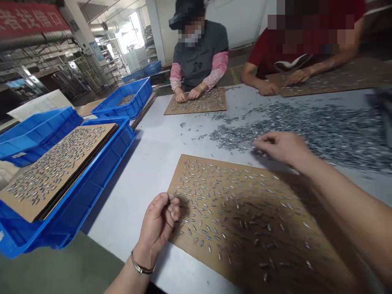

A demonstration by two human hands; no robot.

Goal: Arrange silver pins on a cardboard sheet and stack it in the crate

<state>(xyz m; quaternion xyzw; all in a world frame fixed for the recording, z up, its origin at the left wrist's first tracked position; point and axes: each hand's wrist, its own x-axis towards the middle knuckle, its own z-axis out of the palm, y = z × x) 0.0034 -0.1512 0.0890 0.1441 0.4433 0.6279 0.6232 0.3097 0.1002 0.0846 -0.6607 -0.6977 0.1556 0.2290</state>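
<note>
A brown cardboard board lies in front of me on the grey table, covered with several small silvery metal pieces. My left hand rests at the board's left edge with its fingers curled and pinched together; what they hold is too small to make out. My right hand reaches beyond the board's far edge into a wide heap of loose metal pieces, fingers bent and touching the pieces.
A blue crate at left holds stacked boards with pieces on top; more blue crates stand behind. Across the table one person's hands work on another board. Another person's hands rest on a third board at right.
</note>
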